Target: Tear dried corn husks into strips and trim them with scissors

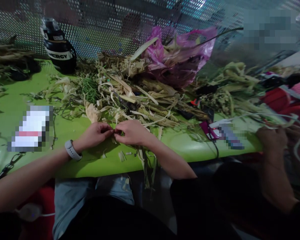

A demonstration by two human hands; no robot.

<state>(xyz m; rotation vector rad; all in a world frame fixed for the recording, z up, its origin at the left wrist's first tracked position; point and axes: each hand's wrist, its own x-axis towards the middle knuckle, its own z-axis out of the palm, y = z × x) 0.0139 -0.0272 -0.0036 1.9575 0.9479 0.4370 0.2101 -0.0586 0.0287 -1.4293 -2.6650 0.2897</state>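
What lies between the left hand [96,134] and right hand [132,132] is too small to tell; the counter's [85,166] left end is cut off.

glossy green table [185,144], dried leaf scraps [130,86], dark bottle [60,55], possibly phones [31,128]

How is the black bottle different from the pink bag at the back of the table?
The bottle is dark with a pale label, but the bag is pink and partly see-through. The bottle has a smooth, rounded shape, while the bag is crumpled. The bottle stands beside the plant pile, while the bag sits up against it. Both are near the screen with holes.
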